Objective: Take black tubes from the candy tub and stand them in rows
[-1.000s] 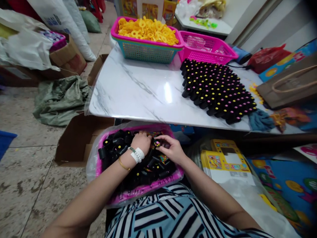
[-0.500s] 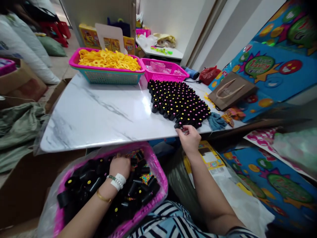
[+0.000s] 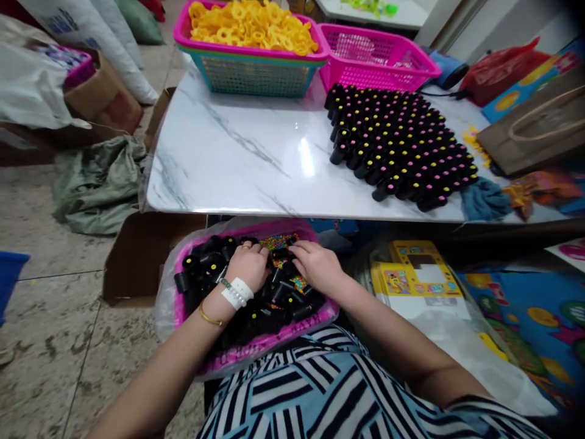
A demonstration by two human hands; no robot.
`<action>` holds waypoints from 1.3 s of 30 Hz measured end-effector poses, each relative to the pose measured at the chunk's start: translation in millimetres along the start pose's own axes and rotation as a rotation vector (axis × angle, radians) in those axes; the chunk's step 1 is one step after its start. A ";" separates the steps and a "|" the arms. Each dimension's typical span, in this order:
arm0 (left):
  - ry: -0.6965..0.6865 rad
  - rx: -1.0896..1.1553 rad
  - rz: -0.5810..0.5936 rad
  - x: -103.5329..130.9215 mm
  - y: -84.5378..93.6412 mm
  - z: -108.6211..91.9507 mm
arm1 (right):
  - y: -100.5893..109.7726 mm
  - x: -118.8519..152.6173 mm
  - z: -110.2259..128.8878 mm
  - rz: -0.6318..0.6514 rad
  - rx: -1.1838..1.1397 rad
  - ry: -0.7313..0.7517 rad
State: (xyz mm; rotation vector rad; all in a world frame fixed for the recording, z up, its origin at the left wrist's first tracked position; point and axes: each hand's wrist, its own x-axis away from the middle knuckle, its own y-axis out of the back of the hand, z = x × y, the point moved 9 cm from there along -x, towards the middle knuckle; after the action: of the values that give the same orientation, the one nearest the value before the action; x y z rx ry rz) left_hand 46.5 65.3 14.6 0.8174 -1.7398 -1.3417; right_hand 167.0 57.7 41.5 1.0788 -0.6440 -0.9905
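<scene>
Left hand (image 3: 248,266) and right hand (image 3: 319,266) reach, fingers bent, among loose black tubes (image 3: 286,291) in the pink tub (image 3: 269,341) (whether either grips one, I cannot tell). More tubes (image 3: 402,143) stand packed together on the table (image 3: 219,152), near a pink basket (image 3: 350,72).

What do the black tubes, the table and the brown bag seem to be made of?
Black tubes: probably hard plastic, slightly glossy, showing small highlights.
Table: glossy, with grey veins and a bright reflection; marble or imitation, I cannot tell.
Brown bag: likely matt paper, as its sides look stiff.
</scene>
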 end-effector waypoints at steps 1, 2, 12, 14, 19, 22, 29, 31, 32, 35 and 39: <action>-0.017 0.005 -0.002 -0.6 -1.2 -3.4 | -16.6 -9.3 6.2 0.100 0.059 0.019; -0.038 0.012 0.005 -0.6 -3.1 -7.1 | -31.0 -17.7 9.3 0.193 0.109 0.031; -0.029 0.043 0.002 10.5 -15.9 -9.4 | -85.0 -53.8 2.6 0.460 0.230 -0.128; -0.015 0.042 -0.013 10.1 -15.5 -9.2 | -91.3 -61.2 4.2 0.453 0.218 -0.157; -0.016 0.047 -0.014 10.6 -14.3 -12.4 | -81.8 -61.1 -0.9 0.389 0.170 -0.178; -0.021 0.044 -0.022 12.5 -13.9 -12.5 | -60.6 -40.8 -7.3 0.258 -0.027 -0.142; -0.061 0.056 -0.099 11.2 -7.3 -12.6 | -14.0 3.8 -10.2 -0.103 -0.626 -0.012; -0.087 0.097 -0.133 10.9 -4.4 -14.0 | 4.8 8.8 -13.0 -0.184 -0.597 -0.030; -0.096 0.127 -0.153 11.3 -3.2 -14.2 | 18.4 11.4 -17.7 -0.248 -0.565 -0.060; -0.101 0.211 -0.216 13.4 -1.9 -12.3 | 72.9 24.7 -40.1 -0.523 -0.396 -0.174; -0.118 0.222 -0.302 13.8 -3.4 -8.1 | 133.4 47.0 -58.9 -0.816 -0.153 -0.235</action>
State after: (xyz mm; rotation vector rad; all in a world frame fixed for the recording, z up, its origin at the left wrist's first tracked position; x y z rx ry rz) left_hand 46.8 48.9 15.1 1.1849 -1.9391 -1.4308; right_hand 281.9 58.4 142.8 1.1105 -0.2883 -1.8596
